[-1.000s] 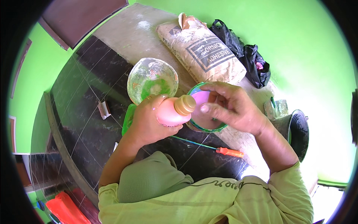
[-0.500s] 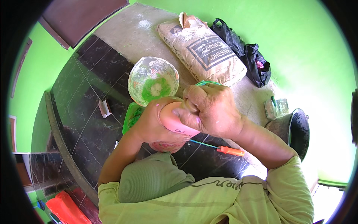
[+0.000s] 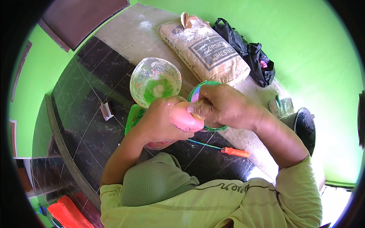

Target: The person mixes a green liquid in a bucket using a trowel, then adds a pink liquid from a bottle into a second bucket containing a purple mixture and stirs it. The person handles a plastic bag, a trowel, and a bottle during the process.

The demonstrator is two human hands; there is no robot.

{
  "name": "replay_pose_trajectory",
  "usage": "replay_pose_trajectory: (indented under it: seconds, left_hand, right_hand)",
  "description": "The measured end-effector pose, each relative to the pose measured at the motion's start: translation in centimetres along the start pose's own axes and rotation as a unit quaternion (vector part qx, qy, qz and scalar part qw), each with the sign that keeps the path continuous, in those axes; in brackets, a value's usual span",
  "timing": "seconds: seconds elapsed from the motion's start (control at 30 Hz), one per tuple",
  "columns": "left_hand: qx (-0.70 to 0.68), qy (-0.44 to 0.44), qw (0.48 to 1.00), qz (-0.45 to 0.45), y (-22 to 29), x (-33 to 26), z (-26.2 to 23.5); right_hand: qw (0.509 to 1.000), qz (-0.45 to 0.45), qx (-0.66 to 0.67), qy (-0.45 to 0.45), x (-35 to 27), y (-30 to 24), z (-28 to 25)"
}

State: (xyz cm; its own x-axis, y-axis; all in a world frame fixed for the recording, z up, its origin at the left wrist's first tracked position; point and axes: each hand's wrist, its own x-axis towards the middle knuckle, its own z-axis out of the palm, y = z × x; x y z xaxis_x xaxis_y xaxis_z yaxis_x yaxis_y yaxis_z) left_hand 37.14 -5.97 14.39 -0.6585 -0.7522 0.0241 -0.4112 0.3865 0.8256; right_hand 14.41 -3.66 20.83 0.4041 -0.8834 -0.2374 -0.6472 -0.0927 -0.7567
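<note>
My left hand [image 3: 157,119] is wrapped around a pink plastic bottle [image 3: 182,117] with dark marks on its side. The bottle lies tilted, its top pointing right. My right hand [image 3: 224,104] closes at that end, thumb and fingers pinching a yellowish cap [image 3: 198,116]; whether the cap is loose cannot be seen. Beneath my right hand stands a round tub with a green rim [image 3: 207,82] and something pink and purple inside, largely covered by the hand. A reddish rounded container [image 3: 157,145] shows partly below my left hand.
Beyond my hands sits a bowl [image 3: 142,68] smeared with green and white powder, beside a green tray [image 3: 131,121]. A large paper sack [image 3: 213,53], black plastic bags [image 3: 260,66] and a dark bucket [image 3: 304,131] line the right side. An orange-handled screwdriver [image 3: 234,152] lies on the tiles.
My right hand has shifted slightly right and turned, uncovering the bottle's end, the yellowish cap and the green-rimmed tub. The bottle has tipped a little; my left hand keeps its hold.
</note>
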Motion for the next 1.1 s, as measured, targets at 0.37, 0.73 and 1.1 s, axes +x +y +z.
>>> replay_pose_trajectory:
  seconds: [0.37, 0.73, 1.1]
  left_hand:
    - [-0.195, -0.087, 0.977, -0.003, -1.4, 0.2, -0.5]
    - [-0.118, -0.045, 0.992, 0.007, -0.7, -0.6, -1.5]
    - [0.058, -0.039, 0.997, -0.018, -0.5, -0.7, -1.5]
  right_hand:
    - [0.964, -0.258, 0.062, -0.002, -0.7, 0.6, -0.1]
    - [0.822, -0.031, 0.565, 0.062, -2.1, 7.0, -3.1]
    - [0.914, 0.167, 0.316, 0.192, -6.5, 11.5, -2.7]
